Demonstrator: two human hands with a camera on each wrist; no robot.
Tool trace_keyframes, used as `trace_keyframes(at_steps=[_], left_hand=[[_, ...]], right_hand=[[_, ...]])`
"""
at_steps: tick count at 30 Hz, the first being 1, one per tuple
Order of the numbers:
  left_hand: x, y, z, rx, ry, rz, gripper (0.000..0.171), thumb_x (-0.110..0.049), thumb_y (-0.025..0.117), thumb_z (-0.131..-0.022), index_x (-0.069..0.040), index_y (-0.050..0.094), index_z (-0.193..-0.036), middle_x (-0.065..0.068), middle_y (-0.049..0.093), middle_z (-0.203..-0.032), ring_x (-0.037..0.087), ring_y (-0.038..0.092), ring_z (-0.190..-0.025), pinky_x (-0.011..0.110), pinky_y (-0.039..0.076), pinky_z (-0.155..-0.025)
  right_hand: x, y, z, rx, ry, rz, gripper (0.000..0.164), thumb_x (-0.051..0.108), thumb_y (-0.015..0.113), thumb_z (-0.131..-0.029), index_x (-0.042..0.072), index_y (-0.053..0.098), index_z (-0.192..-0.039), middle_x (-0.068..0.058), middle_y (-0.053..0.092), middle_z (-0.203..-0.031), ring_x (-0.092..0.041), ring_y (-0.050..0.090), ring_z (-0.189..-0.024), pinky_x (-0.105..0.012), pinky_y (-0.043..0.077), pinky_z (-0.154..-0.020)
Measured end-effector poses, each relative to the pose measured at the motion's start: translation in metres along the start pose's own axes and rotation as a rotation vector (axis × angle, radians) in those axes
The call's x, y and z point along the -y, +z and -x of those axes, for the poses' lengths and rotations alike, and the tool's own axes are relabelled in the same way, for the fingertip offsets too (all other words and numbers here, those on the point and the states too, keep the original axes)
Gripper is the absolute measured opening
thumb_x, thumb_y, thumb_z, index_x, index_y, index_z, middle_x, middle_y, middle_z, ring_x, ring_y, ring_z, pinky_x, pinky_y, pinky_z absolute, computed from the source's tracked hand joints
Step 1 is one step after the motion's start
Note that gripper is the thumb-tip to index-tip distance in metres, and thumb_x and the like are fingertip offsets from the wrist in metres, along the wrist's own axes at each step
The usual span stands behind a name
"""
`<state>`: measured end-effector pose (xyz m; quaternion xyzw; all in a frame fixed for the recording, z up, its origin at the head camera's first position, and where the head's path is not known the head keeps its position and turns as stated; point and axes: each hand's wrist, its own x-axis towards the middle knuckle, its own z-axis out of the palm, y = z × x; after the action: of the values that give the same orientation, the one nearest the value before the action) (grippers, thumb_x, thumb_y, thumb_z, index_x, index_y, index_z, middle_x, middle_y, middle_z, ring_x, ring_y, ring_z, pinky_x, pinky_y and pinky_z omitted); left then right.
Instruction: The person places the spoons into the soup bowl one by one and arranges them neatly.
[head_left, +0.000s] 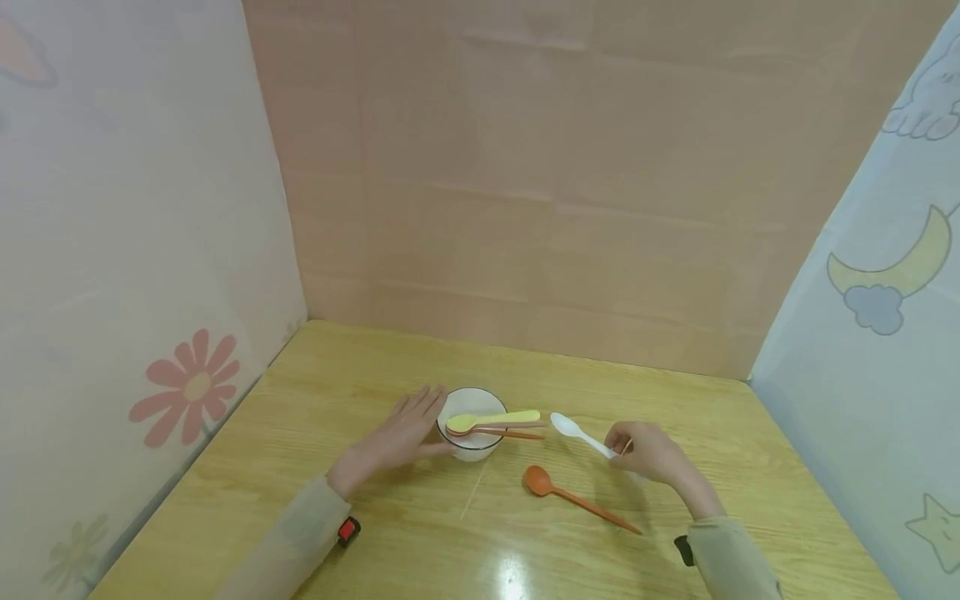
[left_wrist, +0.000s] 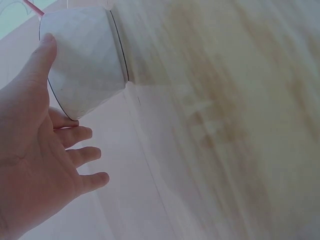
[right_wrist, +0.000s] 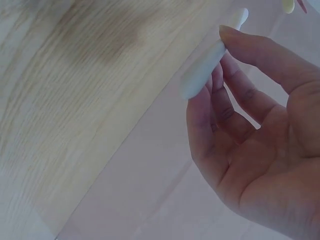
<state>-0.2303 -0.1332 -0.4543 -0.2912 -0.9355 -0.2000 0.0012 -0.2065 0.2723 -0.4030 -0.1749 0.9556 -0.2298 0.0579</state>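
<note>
While spread left fingers (left_wrist: 86, 155) touch the bowl (left_wrist: 89, 62), right fingers (right_wrist: 202, 125) pinch the white spoon (right_wrist: 204, 71).

A table (head_left: 420, 542) with yellowish wood grain runs back to a pinkish-tan wall (head_left: 547, 183) at the far side, its surface creased. The pale left wall (head_left: 135, 192) bears a red flower (head_left: 197, 387) and, nearer, a faint yellowish one. On the pale right wall (head_left: 832, 408) are a yellow moon (head_left: 907, 262), a blue-grey cloud (head_left: 876, 310) and, nearer, a star (head_left: 941, 529). A bright glare (head_left: 512, 575) lies on the table's near part.
</note>
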Motion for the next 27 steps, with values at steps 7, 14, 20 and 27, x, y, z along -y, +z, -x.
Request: trace_keyframes(at_steps=[7,14,20,27], left_hand=[[0.0,0.0,-0.001,0.008,0.005,-0.008,0.095,-0.056,0.06,-0.093,0.004,0.021,-0.156,0.023,0.02,-0.164,0.046,0.017,-0.152,0.068,0.021,-0.118],[-0.001,-0.001,-0.001,0.015,0.003,-0.007,0.096,-0.058,0.059,-0.093,0.004,0.02,-0.156,0.022,0.02,-0.164,0.045,0.016,-0.152,0.066,0.02,-0.119],[0.0,-0.001,-0.001,0.016,0.002,0.004,0.096,-0.058,0.058,-0.093,0.004,0.019,-0.156,0.023,0.019,-0.164,0.045,0.015,-0.152,0.066,0.02,-0.119],[0.0,-0.001,-0.001,0.013,0.001,0.005,0.096,-0.058,0.059,-0.093,0.004,0.02,-0.156,0.023,0.02,-0.164,0.045,0.016,-0.152,0.066,0.02,-0.119]], right_hand=[[0.003,-0.007,-0.002,-0.007,-0.034,0.027,0.013,0.005,0.076,-0.081,0.004,0.067,-0.09,-0.002,0.065,-0.08,-0.008,0.057,-0.07,-0.021,0.046,-0.059],[0.008,-0.017,-0.004,-0.007,-0.02,0.044,0.014,0.007,0.075,-0.081,0.005,0.067,-0.092,-0.001,0.065,-0.082,-0.01,0.059,-0.073,-0.022,0.046,-0.061],[0.01,-0.023,-0.008,-0.019,-0.022,0.055,0.013,0.006,0.075,-0.08,0.005,0.067,-0.091,-0.001,0.064,-0.081,-0.01,0.057,-0.072,-0.023,0.046,-0.063],[0.014,-0.026,-0.011,-0.025,-0.032,0.064,0.012,0.007,0.075,-0.081,0.006,0.067,-0.091,-0.001,0.064,-0.081,-0.01,0.058,-0.072,-0.023,0.046,-0.062]])
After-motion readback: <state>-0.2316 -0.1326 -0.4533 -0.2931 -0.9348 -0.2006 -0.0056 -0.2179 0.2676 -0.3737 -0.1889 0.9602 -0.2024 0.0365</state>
